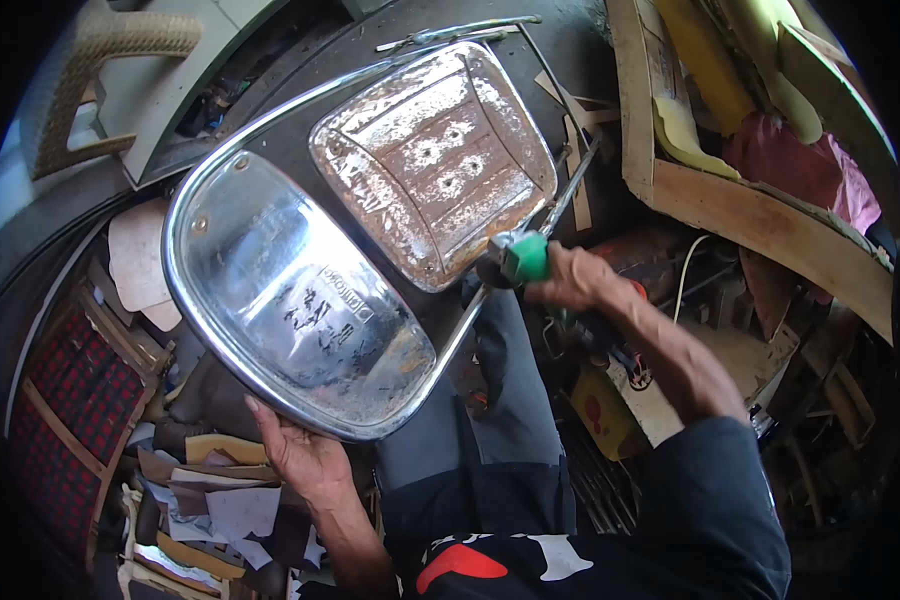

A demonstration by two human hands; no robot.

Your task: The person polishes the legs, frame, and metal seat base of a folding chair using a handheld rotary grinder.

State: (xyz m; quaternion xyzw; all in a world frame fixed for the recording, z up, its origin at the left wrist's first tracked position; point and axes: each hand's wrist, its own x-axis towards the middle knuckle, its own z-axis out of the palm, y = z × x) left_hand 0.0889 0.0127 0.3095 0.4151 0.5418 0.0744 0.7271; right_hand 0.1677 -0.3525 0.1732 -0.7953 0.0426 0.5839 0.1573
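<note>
A metal chair frame (pixel 185 270) of shiny chromed tube lies tilted across my lap. Its polished backrest (pixel 300 290) has worn lettering and dark scuffs, and its seat plate (pixel 430 160) shows rust, flaking white paint and several holes. My left hand (pixel 308 462) grips the tube along the backrest's lower edge, thumb against the rim and some fingers hidden. In my right hand (pixel 575 278) is a green power tool, which looks like an angle grinder (pixel 523 258). Its metal head is at the side tube beside the seat plate's corner; whether it touches cannot be told.
A wooden frame (pixel 760 230) with yellow foam and pink cloth (pixel 800 170) stands at the right. Scraps of board and foam (pixel 220 500) are piled at lower left, near a red-checked panel (pixel 75 390). A woven chair part (pixel 110 60) is at upper left.
</note>
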